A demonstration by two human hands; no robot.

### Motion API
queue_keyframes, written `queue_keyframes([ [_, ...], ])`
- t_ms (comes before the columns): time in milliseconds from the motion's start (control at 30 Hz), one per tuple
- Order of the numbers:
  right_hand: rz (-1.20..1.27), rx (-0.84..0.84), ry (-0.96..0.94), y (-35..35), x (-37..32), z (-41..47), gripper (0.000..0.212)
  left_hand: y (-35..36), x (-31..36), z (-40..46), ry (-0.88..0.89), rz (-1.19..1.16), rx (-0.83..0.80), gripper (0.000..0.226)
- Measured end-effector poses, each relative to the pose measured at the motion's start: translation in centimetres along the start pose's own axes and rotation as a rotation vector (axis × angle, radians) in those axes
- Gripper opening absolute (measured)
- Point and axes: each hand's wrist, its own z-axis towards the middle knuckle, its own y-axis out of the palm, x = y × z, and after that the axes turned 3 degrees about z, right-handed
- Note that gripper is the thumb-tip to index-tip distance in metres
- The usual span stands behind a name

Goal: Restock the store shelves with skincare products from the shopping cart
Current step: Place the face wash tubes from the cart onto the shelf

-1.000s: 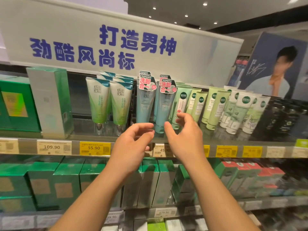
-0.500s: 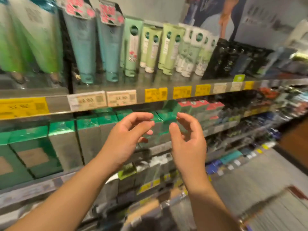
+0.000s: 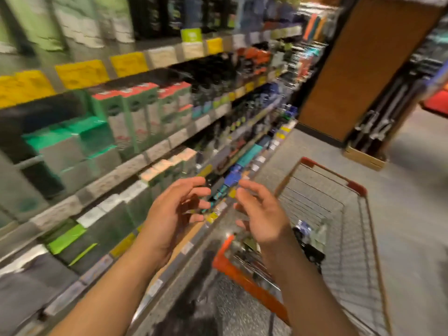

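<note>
The frame is blurred by motion. My left hand [image 3: 172, 212] and my right hand [image 3: 260, 214] hover side by side in mid-air with loosely curled fingers, both empty. Below and right of them stands the wire shopping cart [image 3: 358, 238] with an orange-red rim. Several small dark products [image 3: 306, 241] lie in its near end, partly hidden by my right forearm. The store shelves [image 3: 150, 151] run along the left, stocked with green boxes [image 3: 135, 117] and other packaged skincare.
Yellow and white price tags [image 3: 82, 73] line the shelf edges. A brown wooden pillar [image 3: 358, 64] stands beyond the cart, with a cardboard box [image 3: 363, 158] at its foot. Grey floor [image 3: 412, 214] spreads to the right of the cart.
The view has swung right and down from the upper shelf of tubes to the cart. Both hands drew back from the shelf and stayed empty.
</note>
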Motion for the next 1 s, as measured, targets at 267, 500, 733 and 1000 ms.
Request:
queue_keyframes([
  [267, 0.051, 0.312, 0.120, -15.3, 3.9, -5.4, 0.009, 13.2, -8.0, -1.8, -0.176, 0.202, -0.195, 0.023],
  [500, 0.061, 0.424, 0.151, -22.4, 6.8, -7.8, 0.014, 18.7, -11.6, -2.6, -0.224, 0.339, -0.208, 0.021],
  [733, 0.169, 0.483, 0.185, -24.8, 7.9, -7.6, 0.014, 20.2, -13.5, -1.9, -0.260, 0.398, -0.213, 0.022],
  [1000, 0.137, 0.492, 0.193, -26.6, 9.1, -7.3, 0.018, 20.9, -14.7, -0.5, -0.273, 0.422, -0.210, 0.023],
])
